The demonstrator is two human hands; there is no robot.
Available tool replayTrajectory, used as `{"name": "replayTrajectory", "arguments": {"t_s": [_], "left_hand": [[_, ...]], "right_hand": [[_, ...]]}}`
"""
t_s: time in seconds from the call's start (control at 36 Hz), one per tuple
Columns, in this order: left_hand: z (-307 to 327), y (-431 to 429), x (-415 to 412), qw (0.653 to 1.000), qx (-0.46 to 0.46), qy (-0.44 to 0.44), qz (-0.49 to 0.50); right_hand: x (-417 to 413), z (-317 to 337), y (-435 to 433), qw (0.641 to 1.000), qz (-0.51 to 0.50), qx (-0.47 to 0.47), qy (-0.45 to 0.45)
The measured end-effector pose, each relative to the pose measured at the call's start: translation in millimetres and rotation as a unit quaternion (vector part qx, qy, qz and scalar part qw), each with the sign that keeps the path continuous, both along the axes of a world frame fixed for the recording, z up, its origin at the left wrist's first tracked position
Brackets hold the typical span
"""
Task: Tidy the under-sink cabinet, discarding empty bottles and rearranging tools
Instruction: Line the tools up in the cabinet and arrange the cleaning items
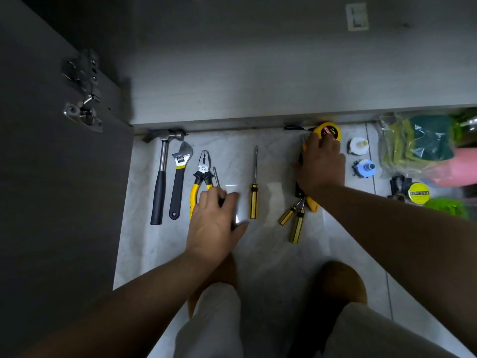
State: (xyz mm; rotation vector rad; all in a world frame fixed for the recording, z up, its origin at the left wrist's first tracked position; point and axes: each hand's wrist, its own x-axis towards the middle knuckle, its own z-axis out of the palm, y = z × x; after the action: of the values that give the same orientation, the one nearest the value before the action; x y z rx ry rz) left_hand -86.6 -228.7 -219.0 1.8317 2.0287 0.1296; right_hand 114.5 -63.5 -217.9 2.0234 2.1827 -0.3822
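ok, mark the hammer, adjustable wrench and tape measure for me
hammer (160, 178), head view, upper end of the black grip.
adjustable wrench (178, 183), head view, black handle.
tape measure (330, 131), head view, top face of the yellow case.

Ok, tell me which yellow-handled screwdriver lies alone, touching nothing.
The long screwdriver between left hand and right hand; the other two lie bunched together, tips under the right hand.
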Motion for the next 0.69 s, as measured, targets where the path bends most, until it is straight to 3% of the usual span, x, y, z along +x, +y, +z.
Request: {"name": "replayTrajectory", "arguments": {"t_s": [0.08,0.19,0.33,0.58,0.69], "left_hand": [[0.6,-9.3,0.6,0.999,-0.038,-0.025,0.006],[1.0,-8.1,7.5,0.995,-0.059,-0.074,0.013],[-4.2,-4.0,11.3,0.991,-0.042,-0.123,0.033],[-8.2,-3.7,3.9,0.987,-0.046,-0.152,0.003],[-7.7,0.7,-1.9,0.995,-0.023,-0.093,-0.024]], "right_hand": [[-2.6,7.9,-24.2,0.995,0.068,0.004,0.070],[-14.0,15.3,-68.0,0.970,0.113,-0.131,0.169],[-28.1,10.5,-110.0,0.959,0.060,-0.203,0.187],[-62.3,2.4,-97.9,0.959,-0.043,-0.228,0.161],[-67.8,-0.6,-92.1,0.961,-0.052,-0.235,0.135]]}}
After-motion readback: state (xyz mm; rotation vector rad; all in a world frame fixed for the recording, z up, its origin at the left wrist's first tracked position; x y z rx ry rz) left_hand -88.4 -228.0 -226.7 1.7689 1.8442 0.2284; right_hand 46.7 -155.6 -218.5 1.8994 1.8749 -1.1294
